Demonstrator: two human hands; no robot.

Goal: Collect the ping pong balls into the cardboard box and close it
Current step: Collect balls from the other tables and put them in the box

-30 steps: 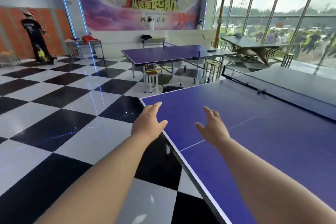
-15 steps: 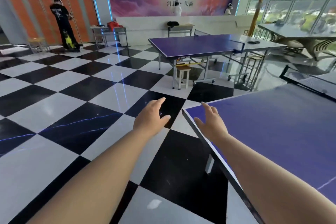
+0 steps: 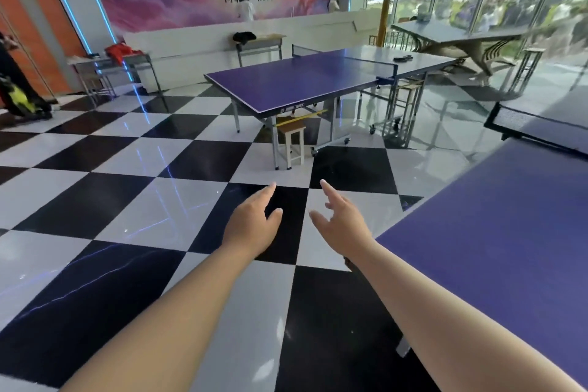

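My left hand (image 3: 251, 226) and my right hand (image 3: 343, 223) reach forward side by side over the black-and-white checkered floor (image 3: 127, 200). Both are empty with fingers spread. The corner of a blue ping pong table (image 3: 496, 232) lies just right of my right forearm. No ping pong balls and no cardboard box show in this view.
A second blue ping pong table (image 3: 299, 83) stands ahead with a small wooden stool (image 3: 294, 145) under its near end. Metal desks (image 3: 111, 70) line the back wall. A person (image 3: 16, 79) stands at far left. Windows fill the right side.
The view has swung left, so the near table has slid to the right edge. My hands now hang over the floor instead of the table corner, still empty.
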